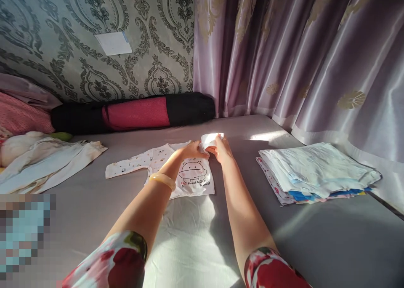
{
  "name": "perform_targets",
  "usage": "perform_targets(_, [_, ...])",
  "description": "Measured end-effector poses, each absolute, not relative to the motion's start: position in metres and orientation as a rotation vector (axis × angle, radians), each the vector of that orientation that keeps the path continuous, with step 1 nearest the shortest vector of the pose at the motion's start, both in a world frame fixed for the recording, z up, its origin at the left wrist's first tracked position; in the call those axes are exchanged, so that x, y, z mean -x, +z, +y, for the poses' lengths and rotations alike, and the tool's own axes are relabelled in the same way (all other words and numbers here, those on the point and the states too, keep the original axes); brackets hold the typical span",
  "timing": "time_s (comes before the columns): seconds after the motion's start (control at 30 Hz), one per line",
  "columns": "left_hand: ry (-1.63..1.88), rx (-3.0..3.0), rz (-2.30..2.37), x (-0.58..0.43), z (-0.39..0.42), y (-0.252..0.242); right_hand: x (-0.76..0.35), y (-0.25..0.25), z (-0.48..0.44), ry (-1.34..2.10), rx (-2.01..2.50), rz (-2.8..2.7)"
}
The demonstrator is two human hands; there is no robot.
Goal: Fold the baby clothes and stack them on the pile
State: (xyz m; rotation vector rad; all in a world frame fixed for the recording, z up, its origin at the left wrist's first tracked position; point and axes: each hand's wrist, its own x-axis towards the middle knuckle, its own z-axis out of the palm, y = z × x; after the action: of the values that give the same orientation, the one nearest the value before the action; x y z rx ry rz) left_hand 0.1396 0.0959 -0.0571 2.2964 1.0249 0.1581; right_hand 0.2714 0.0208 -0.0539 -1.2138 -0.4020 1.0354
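Observation:
A small white long-sleeved baby shirt (193, 188) lies spread on the grey bed sheet, with a cartoon animal and lettering on its front. Its left sleeve, dotted with little prints, stretches flat to the left. My right hand (221, 149) pinches the other sleeve, which is lifted and folded in over the shirt and catches the sunlight. Across the shirt's upper part rests my left hand (192, 150), close beside the right one. Its fingers are partly hidden, so I cannot tell whether they grip the cloth. A pale bangle sits on the left wrist.
To the right lies a stack of folded clothes (318, 170). Loose pale garments (53, 161) are heaped at the left. A long black and red bag (135, 113) lies along the patterned wall, and purple curtains (284, 48) hang at the bed's right edge.

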Motion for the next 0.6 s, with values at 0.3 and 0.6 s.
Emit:
perform_targets(0.3, [0.664,-1.625,1.249,-0.062,0.048,-0.054,-0.239,-0.058,0.033,1.067,1.271,-0.372])
perform_targets(0.6, [0.841,-1.281,1.236,-0.046,0.045,-0.081,-0.212,-0.073,0.037,1.023,1.375,-0.579])
